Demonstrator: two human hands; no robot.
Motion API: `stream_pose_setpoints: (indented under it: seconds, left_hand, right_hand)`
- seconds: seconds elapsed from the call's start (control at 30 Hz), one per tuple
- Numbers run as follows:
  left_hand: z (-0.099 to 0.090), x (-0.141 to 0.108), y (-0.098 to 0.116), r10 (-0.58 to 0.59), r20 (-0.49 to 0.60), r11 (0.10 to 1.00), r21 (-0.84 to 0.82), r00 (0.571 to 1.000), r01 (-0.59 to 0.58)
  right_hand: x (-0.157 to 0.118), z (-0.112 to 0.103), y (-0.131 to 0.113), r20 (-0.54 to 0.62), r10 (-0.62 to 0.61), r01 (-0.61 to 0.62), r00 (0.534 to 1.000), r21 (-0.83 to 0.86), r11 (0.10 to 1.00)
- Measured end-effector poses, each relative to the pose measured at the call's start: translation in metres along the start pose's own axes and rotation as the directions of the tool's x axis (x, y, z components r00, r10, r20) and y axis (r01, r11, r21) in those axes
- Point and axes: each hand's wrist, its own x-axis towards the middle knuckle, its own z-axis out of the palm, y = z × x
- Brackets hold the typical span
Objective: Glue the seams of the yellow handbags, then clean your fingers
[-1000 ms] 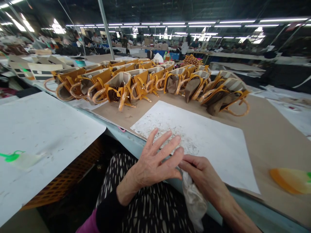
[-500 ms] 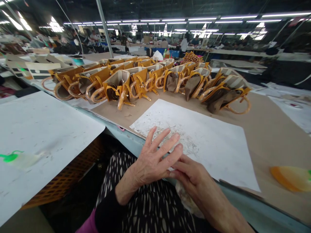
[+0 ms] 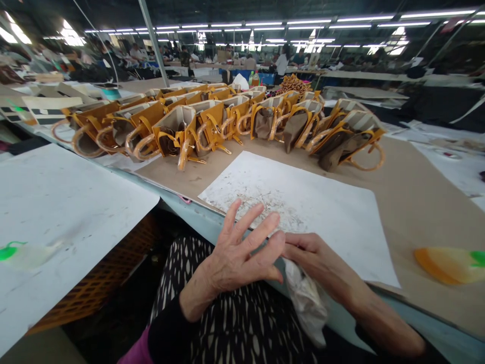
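My left hand is raised over my lap at the table edge, fingers spread and nothing in it. Beside it on the right, my right hand is closed round a crumpled whitish cloth, which hangs down below the fingers. The two hands look slightly apart. Just beyond them lies a white paper sheet, smudged with dark marks and specks on its near left part. My patterned black-and-white clothing shows beneath the hands.
Rows of yellow-brown handbags stand across the table's far side. A bottle with orange liquid lies at right. On the left, a green-tipped bottle rests on a white-covered surface, with an orange plastic crate below. People work far back.
My right hand has moved right, away from the left fingers, and the cloth now shows more. My left hand stays nearly in place with its fingers spread. The view has shifted slightly.
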Motion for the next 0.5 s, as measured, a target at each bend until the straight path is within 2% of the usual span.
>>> stream_pose_setpoints:
  seconds: [0.07,0.13,0.2,0.27,0.33,0.4,0.5]
  left_hand:
    - [0.000,-0.001,-0.002,-0.004,0.000,1.000,0.000,1.000,0.004]
    - [0.001,-0.001,-0.003,-0.010,0.005,1.000,-0.004,1.000,0.010]
    - [0.003,-0.001,-0.002,-0.021,0.003,1.000,-0.015,1.000,0.021]
    - [0.004,-0.001,0.000,-0.028,0.002,0.999,-0.028,1.000,0.028]
    - [0.004,-0.001,0.001,-0.020,0.017,0.999,-0.030,1.000,0.020]
    - [0.004,-0.001,0.002,-0.003,0.045,1.000,-0.008,0.999,0.003]
    - [0.003,0.000,0.003,0.006,0.073,0.999,0.041,0.997,-0.009]
  right_hand:
    - [-0.007,-0.008,-0.006,0.004,-0.042,0.042,0.999,-0.068,0.997]
    - [-0.014,-0.010,-0.011,0.033,-0.139,0.143,0.990,-0.125,0.982]
    - [-0.018,-0.006,-0.013,0.090,-0.230,0.242,0.969,-0.161,0.957]
    - [-0.019,0.002,-0.012,0.144,-0.269,0.293,0.952,-0.185,0.938]
    - [-0.017,0.010,-0.010,0.165,-0.255,0.286,0.953,-0.202,0.937]
    - [-0.014,0.016,-0.007,0.143,-0.198,0.222,0.970,-0.171,0.960]
    - [-0.009,0.019,-0.002,0.096,-0.095,0.094,0.991,0.009,0.996]
